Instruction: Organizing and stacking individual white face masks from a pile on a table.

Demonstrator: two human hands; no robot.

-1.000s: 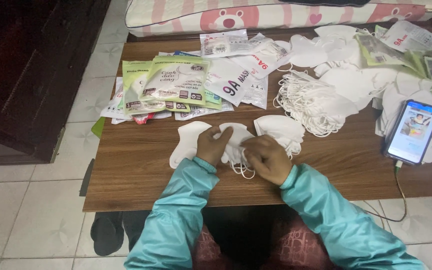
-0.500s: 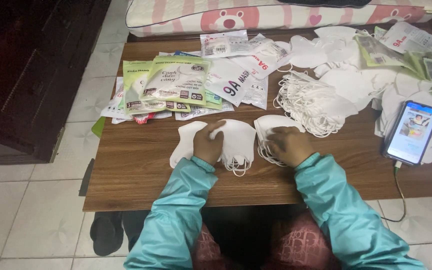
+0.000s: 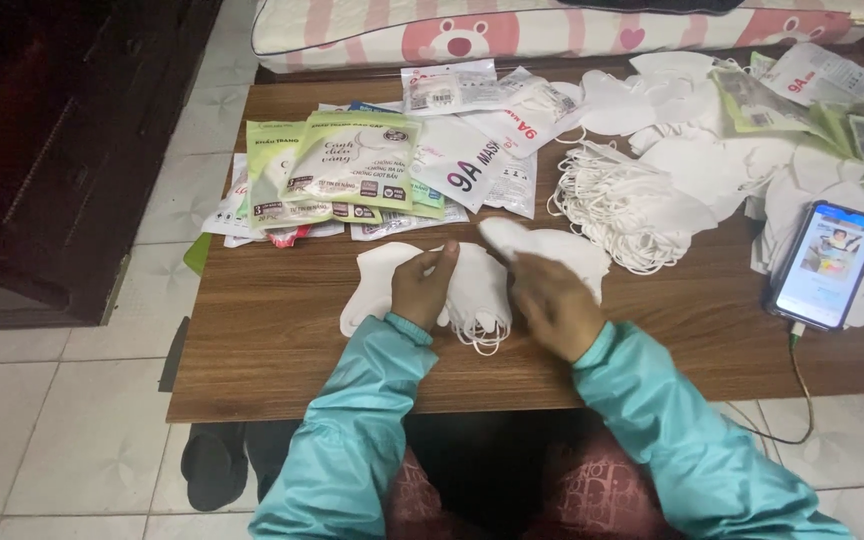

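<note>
Head view, looking down on a low wooden table [image 3: 282, 350] on a tiled floor [image 3: 42, 440]

- Left hand [image 3: 420, 290]: teal sleeve; fingers curled shut on the left side of a small stack of white face masks [image 3: 477, 290], thumb up on top of it
- Right hand [image 3: 552, 300]: teal sleeve; lifting one white mask [image 3: 512, 235] by its lower edge, fingers closed on it, back of the hand toward the camera; the mask stands tilted just above the stack
- Stack of white face masks: near the table's front edge, middle, between the two hands; ear loops hang out from its lower end
- Loose white masks: one flat to the left of the left hand [image 3: 377, 280], another behind the right hand [image 3: 577, 255], both touching the stack area
- Heap of white masks with tangled ear loops [image 3: 622, 205]: right of centre, near the right hand but apart from it
- Green and white flat packets [image 3: 352, 170]: fanned out at the table's back left, overlapping one another
- White printed packets [image 3: 472, 150]: just right of the green ones
- More white masks and packets [image 3: 742, 130]: spread over the back right corner
- Phone [image 3: 827, 262]: lit screen, lying on masks at the right edge, cable [image 3: 802, 390] trailing off the table
- Pink striped cushion [image 3: 552, 25]: along the far edge
- Dark slippers [image 3: 214, 465]: on the floor under the table's front left corner
</note>
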